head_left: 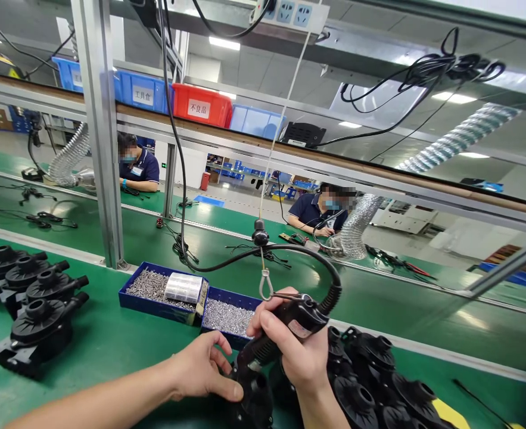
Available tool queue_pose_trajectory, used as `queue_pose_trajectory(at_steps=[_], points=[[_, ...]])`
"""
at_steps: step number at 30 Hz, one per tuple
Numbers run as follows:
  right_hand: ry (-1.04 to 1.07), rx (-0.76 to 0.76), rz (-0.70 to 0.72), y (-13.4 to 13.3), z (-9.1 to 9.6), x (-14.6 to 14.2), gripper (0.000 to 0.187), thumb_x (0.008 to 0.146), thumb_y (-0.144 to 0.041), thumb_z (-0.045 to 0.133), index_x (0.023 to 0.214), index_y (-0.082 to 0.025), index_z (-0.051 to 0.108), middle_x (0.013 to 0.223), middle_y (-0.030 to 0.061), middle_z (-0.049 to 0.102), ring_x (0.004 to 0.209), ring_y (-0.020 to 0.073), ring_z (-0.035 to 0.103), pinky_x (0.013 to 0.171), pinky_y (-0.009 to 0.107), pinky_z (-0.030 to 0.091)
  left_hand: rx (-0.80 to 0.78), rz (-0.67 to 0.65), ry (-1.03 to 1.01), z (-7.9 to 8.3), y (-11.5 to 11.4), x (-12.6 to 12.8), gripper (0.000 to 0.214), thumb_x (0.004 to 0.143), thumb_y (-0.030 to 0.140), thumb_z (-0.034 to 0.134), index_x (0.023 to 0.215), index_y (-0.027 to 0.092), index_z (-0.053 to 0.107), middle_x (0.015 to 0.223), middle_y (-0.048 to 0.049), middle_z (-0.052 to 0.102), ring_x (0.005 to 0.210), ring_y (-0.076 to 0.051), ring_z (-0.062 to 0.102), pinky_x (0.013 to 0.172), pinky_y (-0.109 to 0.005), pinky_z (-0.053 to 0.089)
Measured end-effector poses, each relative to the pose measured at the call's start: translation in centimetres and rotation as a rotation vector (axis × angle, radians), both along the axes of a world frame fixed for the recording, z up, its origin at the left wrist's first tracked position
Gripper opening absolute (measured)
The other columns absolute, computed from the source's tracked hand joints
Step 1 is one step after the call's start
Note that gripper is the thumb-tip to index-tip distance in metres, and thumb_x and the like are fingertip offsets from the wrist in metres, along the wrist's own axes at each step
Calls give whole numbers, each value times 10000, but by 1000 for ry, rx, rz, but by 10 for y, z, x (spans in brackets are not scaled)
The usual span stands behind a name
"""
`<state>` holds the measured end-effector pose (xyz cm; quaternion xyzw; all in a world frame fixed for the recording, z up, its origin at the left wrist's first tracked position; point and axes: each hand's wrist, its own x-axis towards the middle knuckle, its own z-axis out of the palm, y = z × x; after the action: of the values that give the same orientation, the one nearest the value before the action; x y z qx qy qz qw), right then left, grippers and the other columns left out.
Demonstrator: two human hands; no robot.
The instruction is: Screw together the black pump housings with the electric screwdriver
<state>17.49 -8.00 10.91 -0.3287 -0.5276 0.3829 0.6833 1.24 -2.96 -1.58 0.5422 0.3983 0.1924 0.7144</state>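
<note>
- Bright light is cast by ceiling panels (224, 43) near twelve and two o'clock.
- Glare is reflected off the green bench (472, 320) at four.
- Detail is dimmed on the black housing (254, 402) at six.

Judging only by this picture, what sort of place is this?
Probably a factory assembly line: small metal parts in bulk, rows of matching black housings, and a corded driver in the right hand.

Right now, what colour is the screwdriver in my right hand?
The screwdriver is mostly black, clearest in the head view.
</note>
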Motion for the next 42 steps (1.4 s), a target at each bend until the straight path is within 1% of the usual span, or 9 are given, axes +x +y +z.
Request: queue_pose_trajectory(at_steps=[15, 20, 21, 26, 28, 33, 35, 39, 42], points=[[-109, -81, 20, 7, -3, 3, 277, 925, -405, 876, 936, -213, 676, 737, 3, 731, 635, 192, 735, 639, 304, 576, -50, 63, -12, 3, -8, 7, 764, 424, 244, 973, 1024, 243, 502, 831, 80, 678, 592, -89, 491, 486, -239, 324], [-70, -3, 568, 14, -9, 16, 309, 856, -338, 908, 893, -228, 621, 699, -5, 711, 534, 174, 687, 534, 274, 527, -42, 28, 60, 9, -5, 8, 753, 433, 264, 982, 1027, 243, 520, 864, 68, 683, 630, -108, 526, 504, -248, 330], [-51, -1, 585, 15, -10, 16, 326, 840, -341, 917, 880, -229, 614, 677, -12, 702, 509, 168, 671, 516, 268, 514, -46, 27, 81, 11, -4, 9, 757, 430, 260, 983, 1028, 243, 520, 866, 67, 685, 639, -113, 534, 516, -250, 333], [-63, -92, 23, 15, -7, 1, 253, 910, -352, 878, 934, -214, 668, 712, 4, 735, 656, 204, 738, 634, 300, 564, -88, 59, 153, 13, -4, 11, 788, 406, 234, 991, 1022, 251, 500, 840, 86, 686, 599, -106, 519, 530, -263, 322], [-32, -67, 87, 14, -7, 0, 251, 902, -354, 876, 930, -219, 666, 706, -1, 721, 632, 203, 722, 617, 307, 547, -93, 68, 145, 12, -5, 11, 799, 400, 230, 992, 1029, 250, 500, 845, 84, 689, 599, -108, 517, 521, -267, 313], [1, 77, 620, 19, -11, 15, 324, 840, -364, 896, 842, -251, 592, 602, -53, 607, 413, 150, 590, 443, 243, 433, -77, 71, 127, 10, -7, 11, 778, 418, 212, 972, 1047, 235, 516, 863, 74, 690, 649, -118, 535, 527, -268, 320], [-17, 44, 548, 21, -11, 15, 340, 849, -382, 902, 853, -248, 589, 617, -45, 621, 454, 155, 613, 472, 251, 463, -61, 53, 117, 10, -7, 11, 765, 428, 202, 968, 1052, 229, 526, 842, 77, 685, 664, -124, 541, 552, -268, 340], [-48, -82, 154, 23, -14, 6, 320, 917, -416, 877, 982, -216, 637, 759, 0, 699, 635, 189, 712, 635, 309, 565, -1, 27, 76, 10, -7, 9, 712, 451, 194, 966, 1036, 215, 560, 816, 77, 668, 681, -129, 541, 617, -275, 382], [11, -59, 357, 26, -19, 5, 416, 915, -539, 829, 1102, -218, 641, 807, 22, 719, 559, 177, 674, 569, 306, 558, 33, 23, 63, 10, -7, 7, 672, 474, 203, 962, 1024, 211, 576, 839, 69, 661, 694, -127, 533, 637, -275, 385]])
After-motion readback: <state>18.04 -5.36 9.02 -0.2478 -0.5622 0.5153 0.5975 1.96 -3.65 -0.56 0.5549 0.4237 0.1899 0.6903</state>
